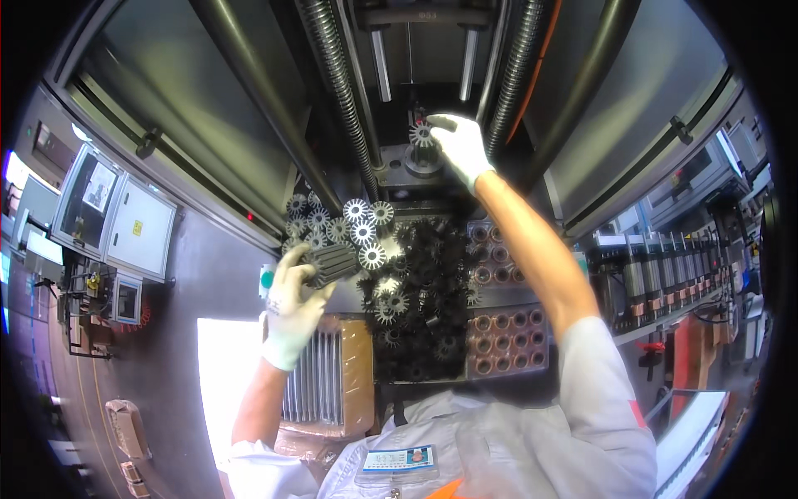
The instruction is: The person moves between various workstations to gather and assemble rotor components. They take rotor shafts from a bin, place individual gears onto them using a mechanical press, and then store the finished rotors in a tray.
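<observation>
My left hand [289,312], in a white glove, grips a dark slotted metal core [334,264], a ribbed cylinder lying on its side above the work surface. My right hand [464,151], gloved too, reaches far forward into the press. Its thumb and fingertips are at the side of another slotted metal core [421,135], whose toothed face shows. This core sits over the round press fixture [424,161]; whether it touches the fixture I cannot tell. Just beyond my left hand, several similar cores [362,231] stand grouped with their shiny toothed ends up.
A heap of black toothed parts [428,291] fills the middle. Right of it are trays of copper-coloured rings [509,339]. Metal rods [314,378] lie in a cardboard box [357,374] near my left forearm. Press columns [266,100] and threaded screws [339,75] flank the fixture.
</observation>
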Motion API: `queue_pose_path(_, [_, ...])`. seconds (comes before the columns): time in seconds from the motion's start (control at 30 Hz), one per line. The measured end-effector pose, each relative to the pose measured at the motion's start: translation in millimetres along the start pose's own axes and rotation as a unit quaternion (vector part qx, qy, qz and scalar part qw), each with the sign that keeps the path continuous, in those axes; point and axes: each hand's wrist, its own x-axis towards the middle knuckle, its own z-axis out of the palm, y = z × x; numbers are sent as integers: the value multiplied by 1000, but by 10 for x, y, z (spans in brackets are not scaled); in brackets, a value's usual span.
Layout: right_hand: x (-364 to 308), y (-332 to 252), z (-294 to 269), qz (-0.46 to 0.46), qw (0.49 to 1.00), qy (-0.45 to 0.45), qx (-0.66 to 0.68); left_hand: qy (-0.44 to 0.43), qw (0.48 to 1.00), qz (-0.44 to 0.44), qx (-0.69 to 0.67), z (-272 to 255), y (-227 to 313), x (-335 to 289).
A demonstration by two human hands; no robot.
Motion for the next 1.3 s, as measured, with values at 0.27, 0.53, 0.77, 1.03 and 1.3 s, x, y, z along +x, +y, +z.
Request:
queue_pose_path(0.27, [205,164,17,76,994,-36,-64,13,993,54,-104,547,17,547])
queue_pose_path(0.53, [-914,88,-506,-72,979,-55,-182,29,989,126,-78,1105,409,1710])
queue_pose_path(0.77, [-1687,105,-1124,27,979,-161,-125,-96,970,222,19,1236,453,2406])
queue_pose_path(1.03, [-1726,74,-868,-100,967,-199,-120,-179,954,223,84,1166,447,2657])
queue_pose_path(1.3, [-1717,-142,153,-368,826,-315,-288,-205,927,191,247,1645,230,2393])
